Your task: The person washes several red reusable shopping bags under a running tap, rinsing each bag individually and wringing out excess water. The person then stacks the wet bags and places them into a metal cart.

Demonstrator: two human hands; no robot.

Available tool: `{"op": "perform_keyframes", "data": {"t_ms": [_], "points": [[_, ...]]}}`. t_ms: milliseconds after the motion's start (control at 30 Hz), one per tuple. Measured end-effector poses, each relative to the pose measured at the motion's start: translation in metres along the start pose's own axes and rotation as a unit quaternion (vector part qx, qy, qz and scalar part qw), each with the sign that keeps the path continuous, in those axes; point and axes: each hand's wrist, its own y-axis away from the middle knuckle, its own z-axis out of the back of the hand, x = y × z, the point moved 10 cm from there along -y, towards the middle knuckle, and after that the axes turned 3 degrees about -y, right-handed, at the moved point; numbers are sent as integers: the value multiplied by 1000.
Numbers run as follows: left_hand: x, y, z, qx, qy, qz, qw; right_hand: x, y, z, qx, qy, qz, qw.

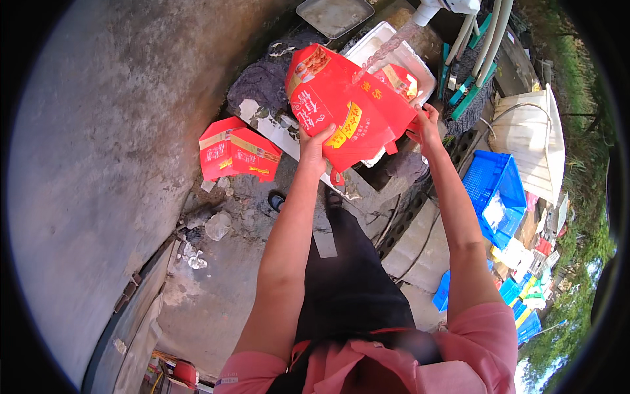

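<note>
Both my hands hold a red cardboard box [352,111], partly flattened, with printed writing and a food picture. My left hand [315,147] grips its lower left edge, thumb on top. My right hand [427,127] pinches its right end. Water from a white spout [427,11] above falls toward the box's upper side. Behind the box lies a white foam box [422,66] with another red printed piece [396,79] inside. More red cardboard pieces [238,150] lie on the ground at the left, against the wall.
A concrete wall [123,108] rises on the left. A metal tray [334,17] lies at the top. Dark netting [258,86] is beside the foam box. On the right are pale pipes [492,39], a blue plastic crate [497,192] and a white container [529,138]. Litter [218,225] lies on the floor.
</note>
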Motion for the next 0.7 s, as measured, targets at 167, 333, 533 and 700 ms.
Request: {"op": "perform_keyframes", "data": {"t_ms": [167,333,533,700], "points": [[-22,-13,-21,14,-44,-30,998,10,40,-73,258,-249,-54,932],[-28,-25,-30,-14,-60,-66,996,32,77,-100,284,-303,-14,910],[-16,-35,-14,-4,-405,55,913,59,48,-71,145,-157,42,976],[-20,-33,-20,116,-517,176,830,108,12,-55,78,-161,129,975]]}}
